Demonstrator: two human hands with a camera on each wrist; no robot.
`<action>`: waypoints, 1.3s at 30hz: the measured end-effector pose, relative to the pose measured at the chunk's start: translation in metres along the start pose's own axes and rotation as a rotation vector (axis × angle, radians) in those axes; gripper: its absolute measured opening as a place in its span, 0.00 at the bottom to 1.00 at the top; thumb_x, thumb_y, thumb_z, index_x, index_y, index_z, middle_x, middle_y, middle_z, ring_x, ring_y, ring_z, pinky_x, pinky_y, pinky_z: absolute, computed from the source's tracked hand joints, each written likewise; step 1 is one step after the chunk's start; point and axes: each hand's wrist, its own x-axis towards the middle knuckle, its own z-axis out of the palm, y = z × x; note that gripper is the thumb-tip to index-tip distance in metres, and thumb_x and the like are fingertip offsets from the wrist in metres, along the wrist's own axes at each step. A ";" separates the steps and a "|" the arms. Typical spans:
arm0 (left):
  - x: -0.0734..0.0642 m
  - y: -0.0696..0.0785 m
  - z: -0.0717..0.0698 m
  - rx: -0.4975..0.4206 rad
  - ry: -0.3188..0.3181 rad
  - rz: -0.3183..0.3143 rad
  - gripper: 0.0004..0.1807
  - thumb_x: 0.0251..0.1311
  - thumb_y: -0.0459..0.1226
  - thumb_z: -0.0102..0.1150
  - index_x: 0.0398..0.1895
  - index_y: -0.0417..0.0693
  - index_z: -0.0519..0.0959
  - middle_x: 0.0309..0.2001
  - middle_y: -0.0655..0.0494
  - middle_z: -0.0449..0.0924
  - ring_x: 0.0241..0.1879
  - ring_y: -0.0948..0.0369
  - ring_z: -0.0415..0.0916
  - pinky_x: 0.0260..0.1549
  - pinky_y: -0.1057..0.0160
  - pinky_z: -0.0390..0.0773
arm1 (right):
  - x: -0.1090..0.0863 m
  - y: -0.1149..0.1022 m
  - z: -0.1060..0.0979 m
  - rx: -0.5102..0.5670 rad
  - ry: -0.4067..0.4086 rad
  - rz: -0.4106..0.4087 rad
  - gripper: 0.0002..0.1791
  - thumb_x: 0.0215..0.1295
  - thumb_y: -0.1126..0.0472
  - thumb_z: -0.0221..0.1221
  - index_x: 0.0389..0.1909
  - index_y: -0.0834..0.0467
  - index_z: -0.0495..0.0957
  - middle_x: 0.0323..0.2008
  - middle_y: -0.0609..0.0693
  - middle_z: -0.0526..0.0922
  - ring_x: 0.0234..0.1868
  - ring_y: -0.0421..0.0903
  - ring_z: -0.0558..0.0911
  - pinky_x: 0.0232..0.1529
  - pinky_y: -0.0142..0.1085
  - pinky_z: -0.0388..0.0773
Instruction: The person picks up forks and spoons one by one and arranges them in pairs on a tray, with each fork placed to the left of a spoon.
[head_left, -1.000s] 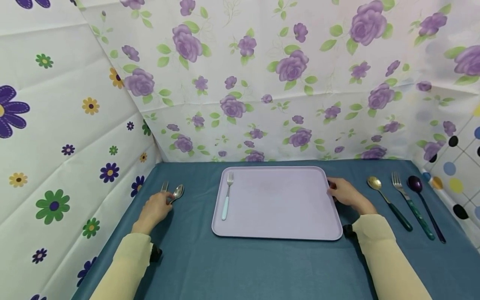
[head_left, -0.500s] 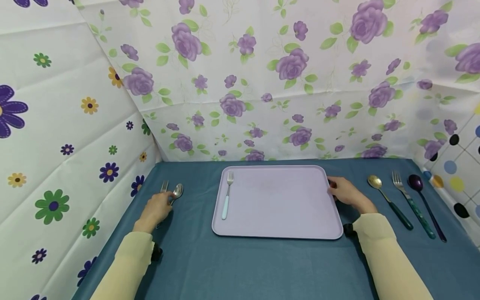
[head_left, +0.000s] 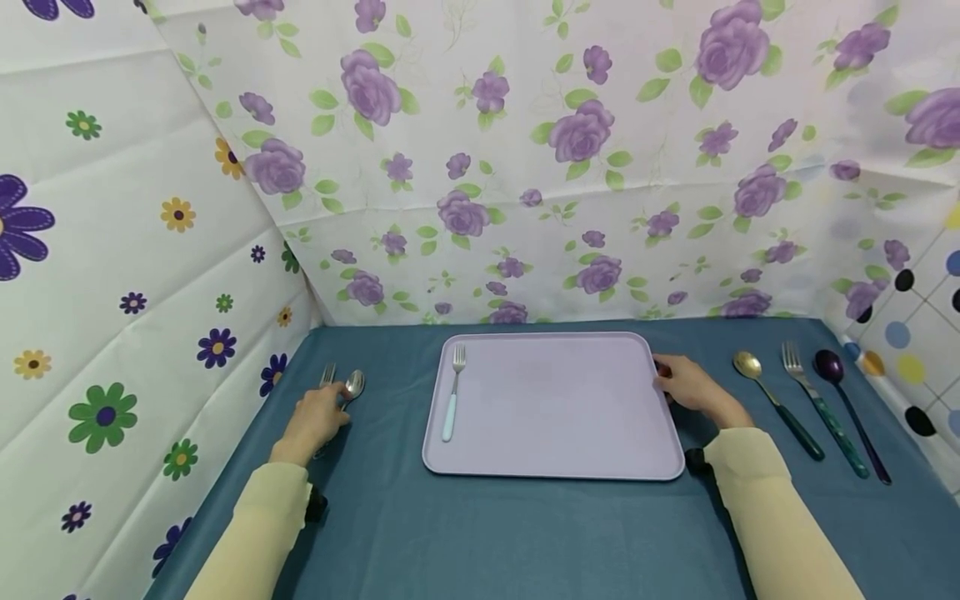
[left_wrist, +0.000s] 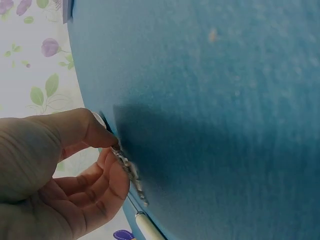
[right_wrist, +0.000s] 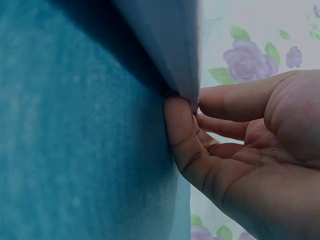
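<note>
The person's left forearm (head_left: 243,533) and right forearm (head_left: 783,517), both in pale-yellow sleeves (head_left: 738,454), extend forward, well apart. Bare left hand (head_left: 313,419): pinch grip, thumb (left_wrist: 75,127) opposed to bent fingers (left_wrist: 117,182). Bare right hand (head_left: 692,383): angled inward, pinch grip, thumb (right_wrist: 240,101) opposed to bent index finger (right_wrist: 180,125).

Blue tabletop (head_left: 525,533) against a purple-rose backdrop (head_left: 540,200), daisy-print cloth (head_left: 142,350) at left, dotted sheet (head_left: 922,333) at right.

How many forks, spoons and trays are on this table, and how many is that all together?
Forks: 3 (left fork, middle fork, right fork)
Spoons: 3 (silver spoon, gold spoon, dark purple spoon)
Trays: 1 (pale purple tray)
Total: 7
</note>
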 end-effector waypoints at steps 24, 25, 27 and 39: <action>0.001 0.018 -0.003 0.020 0.024 -0.010 0.17 0.65 0.27 0.63 0.57 0.35 0.83 0.38 0.42 0.83 0.28 0.53 0.76 0.26 0.57 0.76 | -0.002 -0.002 0.000 0.008 0.005 -0.017 0.31 0.76 0.72 0.49 0.74 0.81 0.54 0.42 0.66 0.79 0.39 0.53 0.82 0.37 0.43 0.86; 0.001 0.019 -0.003 0.021 0.026 -0.007 0.17 0.65 0.27 0.64 0.57 0.35 0.83 0.38 0.42 0.83 0.28 0.54 0.76 0.26 0.57 0.76 | -0.002 -0.002 0.001 0.007 0.005 -0.015 0.31 0.76 0.72 0.49 0.74 0.81 0.54 0.42 0.66 0.79 0.39 0.53 0.82 0.37 0.43 0.86; 0.003 0.022 -0.003 0.023 0.028 -0.008 0.17 0.64 0.27 0.64 0.57 0.35 0.83 0.37 0.43 0.83 0.28 0.54 0.76 0.26 0.57 0.76 | -0.001 -0.002 0.001 0.008 0.007 -0.011 0.31 0.76 0.72 0.49 0.74 0.81 0.54 0.42 0.65 0.79 0.39 0.52 0.82 0.37 0.43 0.86; 0.006 0.046 -0.002 0.035 0.062 -0.020 0.17 0.64 0.28 0.67 0.57 0.38 0.85 0.42 0.42 0.87 0.35 0.53 0.82 0.37 0.48 0.82 | -0.001 -0.001 0.001 0.006 -0.001 -0.012 0.31 0.77 0.72 0.49 0.74 0.81 0.54 0.42 0.65 0.78 0.40 0.53 0.81 0.37 0.43 0.85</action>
